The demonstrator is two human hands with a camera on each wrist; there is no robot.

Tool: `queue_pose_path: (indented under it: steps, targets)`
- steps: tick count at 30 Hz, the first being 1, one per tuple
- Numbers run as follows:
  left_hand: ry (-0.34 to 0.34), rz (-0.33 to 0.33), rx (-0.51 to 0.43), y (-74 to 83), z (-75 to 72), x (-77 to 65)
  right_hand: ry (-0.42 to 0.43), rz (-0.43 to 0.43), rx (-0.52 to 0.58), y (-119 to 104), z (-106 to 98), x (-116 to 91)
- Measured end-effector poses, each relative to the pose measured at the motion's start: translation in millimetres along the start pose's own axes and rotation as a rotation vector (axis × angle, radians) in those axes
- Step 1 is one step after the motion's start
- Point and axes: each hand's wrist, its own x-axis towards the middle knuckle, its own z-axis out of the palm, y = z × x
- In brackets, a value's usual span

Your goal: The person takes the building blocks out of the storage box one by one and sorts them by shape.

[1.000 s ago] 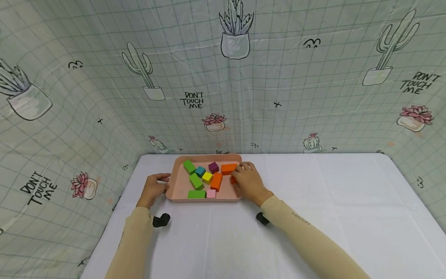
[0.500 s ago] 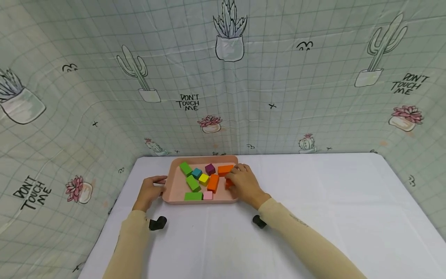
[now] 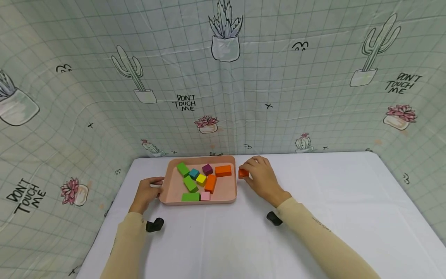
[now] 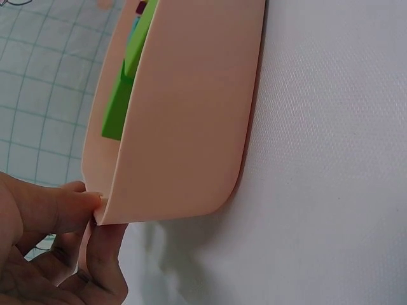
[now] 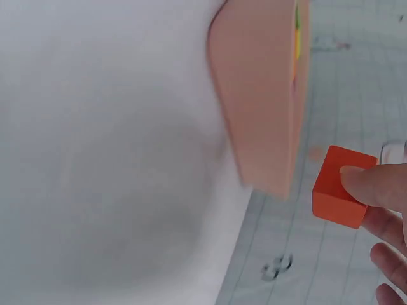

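Observation:
My right hand [image 3: 263, 177] pinches an orange block [image 5: 345, 186] between thumb and fingers, just past the right side of the pink tray [image 3: 232, 190]. In the right wrist view the block is held above the tabletop, near the tray's outer wall. At the tray's left side, my left hand [image 3: 144, 193] grips the rim; the left wrist view shows the thumb [image 4: 70, 210] on the edge and fingers curled outside it. Inside the tray lie three green blocks [image 3: 190, 184], two orange blocks [image 3: 223, 171], and a blue [image 3: 194, 174], a purple [image 3: 207, 169], a yellow [image 3: 201, 179] and a pink block [image 3: 205, 196].
A white cloth covers the table [image 3: 223, 240]. Behind and to the left hangs a checked curtain [image 3: 244, 85] printed with cacti. Black wrist-worn pieces [image 3: 155, 225] jut out below both hands.
My right hand has lifted the orange block out of the tray and carried it right, past the rim. The left hand stays at the tray's left side. The head view has shifted slightly.

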Motion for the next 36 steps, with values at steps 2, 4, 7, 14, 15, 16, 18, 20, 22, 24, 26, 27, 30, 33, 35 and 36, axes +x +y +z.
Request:
queue_pose_path:
  steps: [2, 4, 7, 14, 15, 16, 18, 20, 22, 24, 26, 27, 30, 33, 35, 36]
  targets:
    - [-0.002, 0.001, 0.000, 0.3, 0.0, -0.5, 0.010, 0.011, -0.005, 9, -2, -4]
    - [-0.003, 0.003, -0.003, 0.3, -0.1, -0.4, 0.018, 0.017, -0.013, 19, -3, -7]
    - [-0.004, 0.003, -0.006, 0.5, -0.3, -0.8, 0.020, 0.023, -0.024, 32, -2, -11]
    - [0.003, -0.002, -0.006, 0.1, -0.6, -1.2, -0.015, 0.027, -0.060, 55, 3, -15]
    - [0.004, -0.004, -0.005, 0.1, -0.3, -1.1, -0.021, 0.026, -0.065, 58, 5, -15]
    - [0.005, -0.005, -0.003, 0.1, -0.2, -1.1, -0.026, 0.024, -0.072, 60, 6, -15]
    - [0.005, -0.005, 0.002, 0.1, 0.4, -1.1, -0.029, 0.018, -0.086, 64, 8, -15]
    - [0.006, -0.008, 0.008, 0.4, 0.7, -1.0, -0.030, 0.009, -0.094, 66, 10, -14]
    - [0.005, -0.010, 0.012, 0.3, 1.0, -0.9, -0.031, 0.003, -0.095, 67, 11, -13]
    - [0.003, -0.008, 0.013, -0.1, 0.9, -0.9, -0.036, 0.001, -0.096, 67, 13, -11]
    - [0.003, -0.005, 0.014, 0.1, 1.0, -0.5, -0.046, 0.006, -0.098, 67, 14, -9]
    - [0.003, -0.002, 0.014, 0.0, 1.0, -0.3, -0.052, 0.010, -0.099, 67, 14, -8]
    - [0.004, 0.001, 0.017, 0.5, 1.0, -0.7, -0.075, 0.021, -0.108, 68, 17, -7]
    - [0.006, -0.003, 0.018, 0.2, 1.1, -1.2, -0.094, 0.025, -0.110, 69, 19, -6]
    - [0.007, -0.005, 0.016, -0.1, 1.1, -1.5, -0.103, 0.027, -0.114, 70, 21, -6]
    - [0.007, -0.006, 0.016, -0.3, 1.1, -1.4, -0.104, 0.029, -0.113, 70, 22, -6]
